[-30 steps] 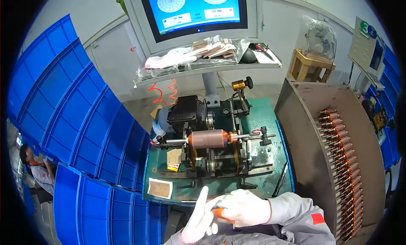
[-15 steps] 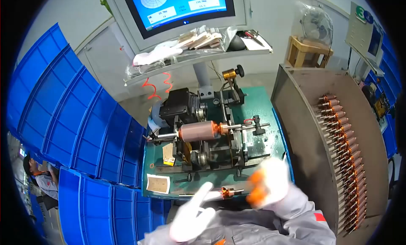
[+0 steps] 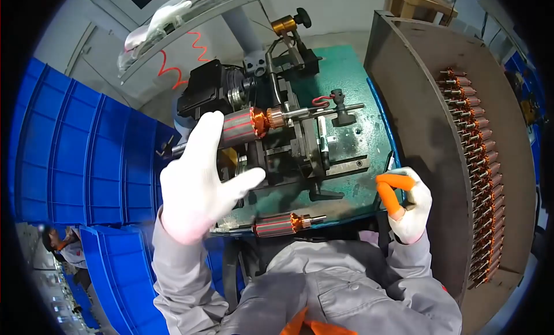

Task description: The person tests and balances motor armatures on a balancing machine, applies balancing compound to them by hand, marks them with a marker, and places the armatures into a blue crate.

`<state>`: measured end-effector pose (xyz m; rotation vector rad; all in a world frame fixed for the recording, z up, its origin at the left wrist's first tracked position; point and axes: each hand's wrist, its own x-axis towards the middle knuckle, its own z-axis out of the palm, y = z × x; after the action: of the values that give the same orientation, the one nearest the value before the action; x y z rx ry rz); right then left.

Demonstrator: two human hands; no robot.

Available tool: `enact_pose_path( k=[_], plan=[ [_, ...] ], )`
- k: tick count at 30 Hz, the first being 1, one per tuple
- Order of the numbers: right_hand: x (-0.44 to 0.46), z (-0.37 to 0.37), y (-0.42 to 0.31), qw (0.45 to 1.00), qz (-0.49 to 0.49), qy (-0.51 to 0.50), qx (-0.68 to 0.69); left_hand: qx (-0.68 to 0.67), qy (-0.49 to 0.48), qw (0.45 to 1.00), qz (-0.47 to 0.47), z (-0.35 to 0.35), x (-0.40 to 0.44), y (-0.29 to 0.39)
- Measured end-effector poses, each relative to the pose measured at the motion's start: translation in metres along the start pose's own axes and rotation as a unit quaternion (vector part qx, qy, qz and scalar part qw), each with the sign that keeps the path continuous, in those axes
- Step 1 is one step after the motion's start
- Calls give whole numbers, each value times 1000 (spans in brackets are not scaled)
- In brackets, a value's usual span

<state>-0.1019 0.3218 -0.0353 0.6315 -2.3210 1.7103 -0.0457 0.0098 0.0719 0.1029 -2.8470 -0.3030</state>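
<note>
My left hand [image 3: 199,179], in a white glove, is over the left part of the machine. Its fingers are spread, with the fingertips at the left end of the mounted armature [image 3: 239,127], whose copper end and shaft point right. A second armature [image 3: 277,225] lies along the front edge of the green bench [image 3: 355,188]. To the right of the bench edge is my right hand [image 3: 411,205], gloved in white with orange finger covers; its thumb and finger are bent towards each other, and whether anything is between them cannot be made out.
Many armatures [image 3: 485,179] stand in a row in the brown bin [image 3: 418,104] on the right. Blue crates [image 3: 86,150] are stacked at the left. A black motor [image 3: 202,89] sits behind the mounted armature. Another person [image 3: 69,248] is at the far left.
The view has tilted down and turned. My hands, together a second ago, have parted: the left has reached up to the mounted armature and the right has moved right. The mounted armature now shows red stripes.
</note>
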Motion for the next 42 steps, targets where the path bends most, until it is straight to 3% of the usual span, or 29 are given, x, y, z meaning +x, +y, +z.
enact_pose_path(
  k=[4, 9, 12, 13, 16, 18, 23, 27, 29, 31, 35, 42],
  plan=[
    [8, 2, 10, 1000, -10, 4, -6, 3, 17, 1000, 18, 2, -12, 0],
    [22, 17, 14, 996, -89, -17, 8, 3, -8, 1000, 1, 0, 9, -10],
    [20, 20, 12, 998, -50, -4, 45, -10, 18, 1000, 10, -3, -1, -7],
    [19, 21, 17, 995, -82, 12, 55, -14, 9, 1000, 23, -4, -11, -4],
    [23, 19, 7, 994, 1, 32, 104, -37, 8, 999, 36, 2, -15, -2],
    [29, 27, 7, 997, -12, 24, 66, -45, 5, 998, 48, 1, -10, -11],
    [47, 38, -15, 976, -191, -48, -91, -80, -85, 993, -11, -13, 21, -12],
    [58, 52, -19, 984, -177, -13, -35, -10, 8, 999, 45, -5, 0, -19],
    [71, 55, -26, 966, -253, -4, -54, -6, 32, 996, 79, 4, -11, -20],
    [82, 67, -39, 934, -346, -1, -90, -19, 21, 998, 52, 5, -10, -23],
    [93, 104, -44, 953, -283, 57, -91, -30, 27, 997, 66, 7, -24, -16],
    [115, 130, -50, 942, -309, 61, -114, -32, 20, 999, 35, 10, -28, -13]
  ],
)
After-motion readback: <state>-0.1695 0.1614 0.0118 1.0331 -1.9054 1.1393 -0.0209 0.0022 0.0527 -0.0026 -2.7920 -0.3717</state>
